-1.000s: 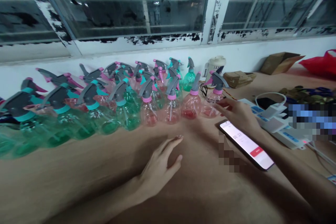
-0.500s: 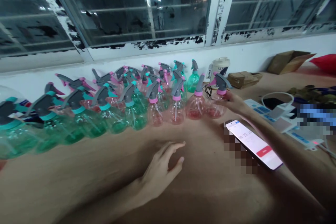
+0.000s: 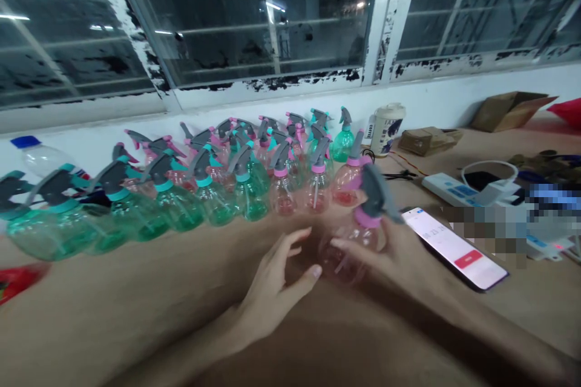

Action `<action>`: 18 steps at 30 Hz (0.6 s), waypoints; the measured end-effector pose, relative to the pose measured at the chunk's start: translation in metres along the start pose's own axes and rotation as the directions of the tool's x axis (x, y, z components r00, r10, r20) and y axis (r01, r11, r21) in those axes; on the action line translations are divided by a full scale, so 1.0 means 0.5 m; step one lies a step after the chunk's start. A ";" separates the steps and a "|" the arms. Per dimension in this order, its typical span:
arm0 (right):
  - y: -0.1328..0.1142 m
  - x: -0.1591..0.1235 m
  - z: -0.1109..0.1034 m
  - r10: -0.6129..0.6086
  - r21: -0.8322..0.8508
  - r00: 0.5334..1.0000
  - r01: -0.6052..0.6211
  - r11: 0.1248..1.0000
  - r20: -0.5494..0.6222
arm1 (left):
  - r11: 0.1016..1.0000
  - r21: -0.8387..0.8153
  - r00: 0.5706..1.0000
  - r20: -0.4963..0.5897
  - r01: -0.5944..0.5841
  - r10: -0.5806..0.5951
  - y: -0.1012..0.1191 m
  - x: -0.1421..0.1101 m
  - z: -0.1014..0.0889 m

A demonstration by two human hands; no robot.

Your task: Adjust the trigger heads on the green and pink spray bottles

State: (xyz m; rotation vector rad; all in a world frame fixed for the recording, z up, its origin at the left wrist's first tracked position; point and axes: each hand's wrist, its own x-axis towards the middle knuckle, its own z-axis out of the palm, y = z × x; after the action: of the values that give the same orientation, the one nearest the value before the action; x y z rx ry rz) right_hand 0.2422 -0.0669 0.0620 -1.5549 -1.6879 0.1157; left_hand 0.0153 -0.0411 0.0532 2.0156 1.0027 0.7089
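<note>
A clear pink spray bottle [image 3: 345, 263] with a grey and pink trigger head leans to one side, gripped around its body by my right hand [image 3: 388, 254]. It is off the row and slightly blurred. My left hand [image 3: 281, 284] is just left of it, thumb and fingers apart with nothing between them, not touching the bottle. Behind both hands stand rows of spray bottles: green ones [image 3: 218, 202] with turquoise collars to the left, and pink ones [image 3: 285, 193] with pink collars nearer the middle. Some at the back are partly hidden.
Right of my right hand lies a phone [image 3: 454, 248] with a lit screen, beside a white power strip [image 3: 454, 193]. A coffee cup [image 3: 388, 127] and folded brown cardboard [image 3: 426, 140] stand by the wall. At the left are a blue-capped plastic bottle [image 3: 45, 160] and a red packet [image 3: 20, 283].
My right hand has lifted the pink spray bottle from the right end of the row and brought it nearer to me and my left hand. The view has shifted slightly left.
</note>
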 end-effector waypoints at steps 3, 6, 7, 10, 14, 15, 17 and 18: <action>-0.063 -0.013 0.056 -0.092 -0.025 0.995 0.093 0.995 0.044 | 0.991 -0.107 0.996 -0.047 -0.084 0.079 0.006 -0.012 -0.023; -0.107 -0.009 0.104 -0.166 -0.035 0.983 0.169 0.985 0.077 | 0.985 -0.132 0.991 -0.094 -0.112 0.100 0.014 -0.018 -0.046; -0.118 -0.009 0.118 -0.182 -0.058 0.980 0.187 0.981 0.085 | 0.984 -0.138 0.989 -0.114 -0.113 0.097 0.017 -0.019 -0.052; -0.147 -0.017 0.155 -0.230 -0.110 0.969 0.239 0.965 0.088 | 0.984 -0.153 0.984 -0.167 -0.088 0.062 0.025 -0.020 -0.063; -0.160 -0.042 0.184 -0.294 -0.028 0.946 0.300 0.953 0.136 | 0.997 -0.062 0.965 -0.260 -0.047 0.029 0.027 -0.019 -0.068; -0.159 -0.046 0.188 -0.306 -0.011 0.941 0.311 0.950 0.144 | 0.998 -0.028 0.959 -0.282 -0.048 0.038 0.026 -0.017 -0.069; -0.152 -0.049 0.193 -0.336 0.019 0.930 0.337 0.941 0.146 | 0.999 0.014 0.954 -0.297 -0.048 0.050 0.023 -0.013 -0.073; -0.148 -0.047 0.194 -0.356 0.041 0.923 0.354 0.935 0.146 | 0.999 0.022 0.956 -0.290 -0.045 0.050 0.020 -0.011 -0.075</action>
State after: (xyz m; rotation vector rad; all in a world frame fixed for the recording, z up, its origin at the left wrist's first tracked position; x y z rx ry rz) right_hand 0.1229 -0.0614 0.0283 -1.2296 -2.0576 0.0582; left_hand -0.0112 -0.0351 0.0815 1.9913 1.1314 1.0491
